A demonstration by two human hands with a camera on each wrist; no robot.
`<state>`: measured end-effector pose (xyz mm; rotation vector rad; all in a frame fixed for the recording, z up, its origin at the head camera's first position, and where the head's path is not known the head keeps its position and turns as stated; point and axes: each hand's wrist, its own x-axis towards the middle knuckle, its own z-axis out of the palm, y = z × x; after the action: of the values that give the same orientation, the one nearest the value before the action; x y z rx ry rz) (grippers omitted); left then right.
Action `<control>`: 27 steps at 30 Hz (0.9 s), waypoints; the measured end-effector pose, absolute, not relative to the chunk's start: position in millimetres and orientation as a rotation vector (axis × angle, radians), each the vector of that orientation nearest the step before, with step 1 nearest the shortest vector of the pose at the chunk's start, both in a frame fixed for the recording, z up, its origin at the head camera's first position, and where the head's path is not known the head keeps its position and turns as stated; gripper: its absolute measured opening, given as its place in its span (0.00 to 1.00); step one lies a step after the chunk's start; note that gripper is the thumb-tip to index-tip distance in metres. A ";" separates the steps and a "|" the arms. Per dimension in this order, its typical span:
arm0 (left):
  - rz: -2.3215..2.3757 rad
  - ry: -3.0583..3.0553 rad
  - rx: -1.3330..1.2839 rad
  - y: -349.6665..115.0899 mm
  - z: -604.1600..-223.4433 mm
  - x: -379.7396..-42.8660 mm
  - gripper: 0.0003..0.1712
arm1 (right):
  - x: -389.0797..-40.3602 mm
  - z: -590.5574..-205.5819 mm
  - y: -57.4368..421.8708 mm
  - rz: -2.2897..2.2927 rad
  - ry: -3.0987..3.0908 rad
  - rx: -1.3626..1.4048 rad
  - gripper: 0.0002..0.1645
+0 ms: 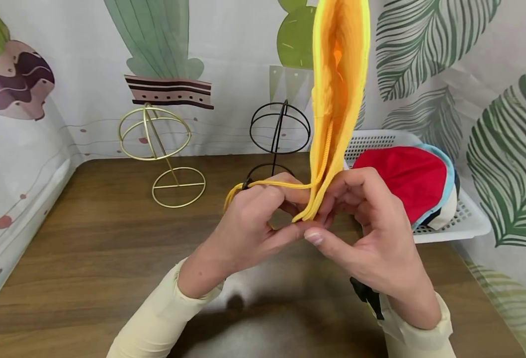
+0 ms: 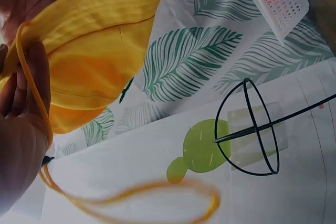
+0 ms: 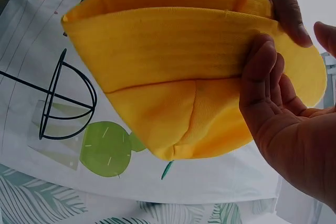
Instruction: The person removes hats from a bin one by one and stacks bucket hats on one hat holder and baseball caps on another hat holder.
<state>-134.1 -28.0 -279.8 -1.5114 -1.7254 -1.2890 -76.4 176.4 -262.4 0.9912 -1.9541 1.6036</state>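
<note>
A yellow bucket hat (image 1: 357, 74) with a stitched brim is folded nearly flat and held upright on edge, its opening facing me. At its lower end my left hand (image 1: 254, 223) pinches the brim, the thumb near the edge. My right hand (image 1: 370, 233) has curled fingers against the hat's outer side, seen on the brim in the right wrist view; its thumb is by the left thumb. A yellow chin cord (image 1: 285, 184) with a black toggle (image 1: 246, 184) runs out of the hat across the left hand. Its loop (image 2: 142, 187) dangles in the left wrist view.
Toward the back of the wooden table (image 1: 88, 258) stand a gold wire hat stand (image 1: 173, 169) and a black one (image 1: 274, 141). A white basket (image 1: 473, 223) at right holds a red hat (image 1: 401, 174) with light-blue trim. A printed curtain (image 1: 236, 49) hangs behind.
</note>
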 end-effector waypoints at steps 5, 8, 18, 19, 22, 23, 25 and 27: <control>-1.326 -1.744 -1.587 -29.8 -279.4 -134.8 0.26 | -78.5 -262.0 175.1 1.588 -1.953 0.997 0.32; -1.329 -1.740 -1.602 -30.4 -279.4 -136.0 0.27 | -80.3 -261.6 175.1 1.568 -1.942 1.027 0.31; -1.195 -1.745 -1.513 -29.1 -280.2 -135.3 0.19 | -83.7 -264.8 175.2 1.464 -1.919 1.028 0.25; -1.186 -1.742 -1.499 -28.9 -280.5 -135.3 0.19 | -83.8 -265.1 174.6 1.452 -1.919 1.015 0.25; -1.190 -1.721 -1.471 -28.0 -281.4 -136.1 0.16 | -83.7 -265.4 173.0 1.427 -1.922 0.979 0.25; -1.196 -1.709 -1.463 -27.7 -281.7 -136.6 0.16 | -83.7 -265.4 172.5 1.420 -1.926 0.968 0.25; -1.206 -1.685 -1.446 -27.2 -282.3 -137.9 0.14 | -84.0 -265.0 171.8 1.394 -1.934 0.948 0.26; -1.205 -1.663 -1.431 -27.3 -282.9 -139.1 0.14 | -84.7 -264.6 171.2 1.359 -1.935 0.929 0.26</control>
<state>-139.1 -27.3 -282.9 -1.4305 -1.6635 -1.2054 -84.7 171.2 -264.6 0.9287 -1.9349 1.3589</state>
